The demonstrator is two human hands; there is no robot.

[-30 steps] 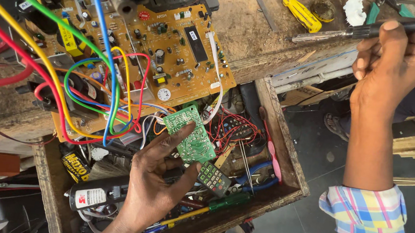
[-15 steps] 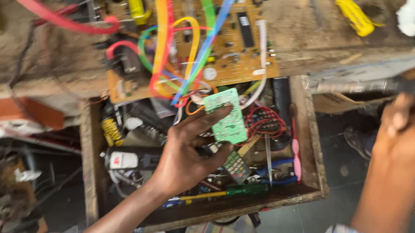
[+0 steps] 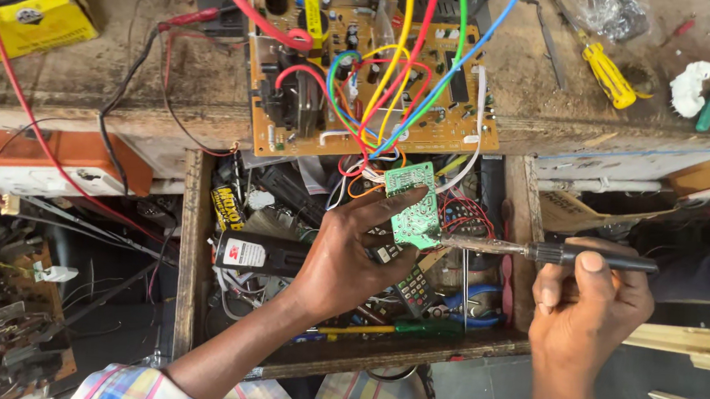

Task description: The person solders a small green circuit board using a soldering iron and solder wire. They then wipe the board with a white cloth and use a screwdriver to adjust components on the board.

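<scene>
A small green circuit board (image 3: 412, 206) is held at the centre of the frame, above an open wooden drawer (image 3: 189, 246) full of tools and parts. It is pinched in the left hand (image 3: 349, 258), thumb on 1 face and fingers spread behind, so this grip is closed on the board. A soldering iron (image 3: 553, 255) is gripped in the right hand (image 3: 587, 302) at the lower right of the frame, fingers wrapped fully round its black handle and the thumb laid along the top.

The iron's long axis runs almost level across the frame, handle to the right, metal tip to the left; the tip meets the board's lower right edge. The board's long axis runs from upper left to lower right, slightly tilted off upright, with its solder side turned to the camera. A bundle of coloured wires (image 3: 380, 100) runs from its upper end to a larger brown circuit board (image 3: 454, 123) lying on the desk (image 3: 128, 80) in the upper middle of the frame.

For a clean joint, the small board should be kept steady and the tip rested on 1 pad only, briefly, and kept away from the wire insulation just above. A yellow screwdriver (image 3: 608, 74) lies at the upper right.
</scene>
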